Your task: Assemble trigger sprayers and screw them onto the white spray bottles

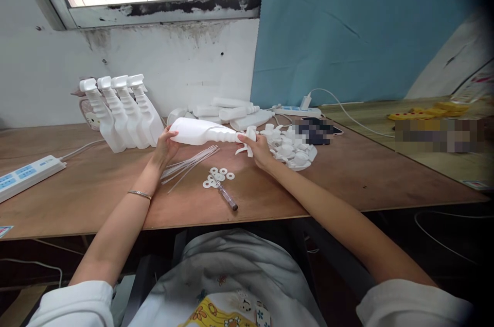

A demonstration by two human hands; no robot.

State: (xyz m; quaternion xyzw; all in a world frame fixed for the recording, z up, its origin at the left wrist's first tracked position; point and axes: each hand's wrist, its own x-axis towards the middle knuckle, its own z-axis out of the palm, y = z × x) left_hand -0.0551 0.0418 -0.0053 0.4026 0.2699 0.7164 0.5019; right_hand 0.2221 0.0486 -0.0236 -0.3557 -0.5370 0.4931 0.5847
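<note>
A white plastic spray bottle (196, 131) lies sideways in the air above the table, its base to the left and its neck to the right. My left hand (166, 145) is closed around the base end. My right hand (259, 149) grips the white trigger spray head (250, 137) at the neck; whether it is screwed on I cannot tell. Below the bottle are a bundle of thin white tubes (189, 165), several white ring washers (219, 176) and a screwdriver (227, 198) with a clear handle, its tip among the washers.
Several assembled spray bottles (125, 116) stand in a row at the back left. More white bottles (227, 110) lie by the wall. A pile of spray heads (295, 149) is right of my hand. Power strips (31, 177) and a phone (337, 131) are on the table.
</note>
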